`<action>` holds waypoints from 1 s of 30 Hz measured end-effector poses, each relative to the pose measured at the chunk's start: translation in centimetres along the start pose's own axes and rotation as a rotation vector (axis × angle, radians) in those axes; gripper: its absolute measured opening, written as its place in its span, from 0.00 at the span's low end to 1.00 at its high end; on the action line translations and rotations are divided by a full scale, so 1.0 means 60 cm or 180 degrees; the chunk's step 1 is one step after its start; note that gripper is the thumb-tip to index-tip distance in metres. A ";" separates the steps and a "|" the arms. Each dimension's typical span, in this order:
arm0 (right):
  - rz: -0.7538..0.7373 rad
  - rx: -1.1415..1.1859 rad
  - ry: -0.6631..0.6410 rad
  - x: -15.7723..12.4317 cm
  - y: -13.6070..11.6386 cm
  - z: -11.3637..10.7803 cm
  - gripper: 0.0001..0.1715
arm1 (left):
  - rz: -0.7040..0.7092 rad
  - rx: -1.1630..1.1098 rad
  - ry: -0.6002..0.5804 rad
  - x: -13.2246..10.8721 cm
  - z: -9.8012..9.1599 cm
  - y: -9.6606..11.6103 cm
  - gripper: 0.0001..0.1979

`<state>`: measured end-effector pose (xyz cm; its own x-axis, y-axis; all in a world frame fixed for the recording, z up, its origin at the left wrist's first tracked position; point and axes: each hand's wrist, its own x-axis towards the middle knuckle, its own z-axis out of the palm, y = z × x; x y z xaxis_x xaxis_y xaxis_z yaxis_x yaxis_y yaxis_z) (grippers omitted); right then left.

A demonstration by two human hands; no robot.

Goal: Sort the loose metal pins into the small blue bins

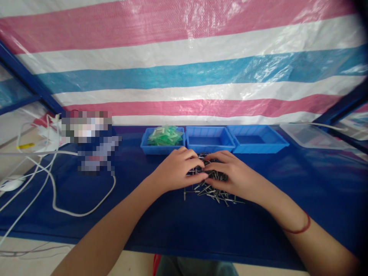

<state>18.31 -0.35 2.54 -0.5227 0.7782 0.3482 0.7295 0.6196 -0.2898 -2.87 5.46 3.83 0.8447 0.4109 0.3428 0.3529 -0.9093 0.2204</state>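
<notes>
A loose pile of thin metal pop rivets (214, 188) lies on the dark blue table, in front of the blue bins. From the left, my left hand (179, 168) reaches into the pile, its fingers curled and thumb close to the fingertips of the other hand. My right hand (231, 170) cups the pile from the right with bent fingers, some rivets showing beneath its palm. Both hands are closed around rivets, though how many each one grips is hidden. A few rivets lie loose below the left thumb.
Behind the hands stand a blue bin (145, 147) holding green packets (166, 136), a middle blue bin (211, 147) and a right blue bin (261, 147). A clear plastic lid (313, 137) lies at right. White cables (77, 214) and a mouse (12, 183) are at left.
</notes>
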 end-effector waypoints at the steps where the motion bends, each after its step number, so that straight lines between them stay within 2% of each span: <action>1: 0.0018 -0.0004 0.0038 0.000 0.001 -0.001 0.11 | 0.0073 -0.0059 -0.0122 0.000 0.004 0.006 0.17; 4: 0.0088 0.0018 0.0159 0.000 0.003 -0.002 0.11 | 0.0176 -0.0098 -0.0327 -0.001 0.014 0.016 0.27; 7: 0.0119 0.0110 0.0146 0.000 0.004 -0.003 0.12 | 0.0183 -0.0001 -0.0420 -0.002 0.019 0.016 0.29; 13: 0.0119 0.0114 0.0089 -0.001 0.005 -0.008 0.14 | 0.0239 0.0189 -0.0670 -0.004 0.024 0.012 0.24; 22: 0.0211 0.0123 0.0083 -0.003 0.004 -0.013 0.13 | 0.0261 0.0223 -0.0723 -0.005 0.026 0.010 0.13; 30: 0.0232 0.0105 0.0116 -0.005 0.008 -0.011 0.13 | 0.0287 0.0292 -0.0750 -0.003 0.024 0.014 0.11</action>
<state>19.12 -0.34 2.89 -0.4517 0.8175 0.3572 0.7497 0.5649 -0.3447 -2.16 4.52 2.61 0.9409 0.3114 0.1330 0.2980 -0.9480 0.1113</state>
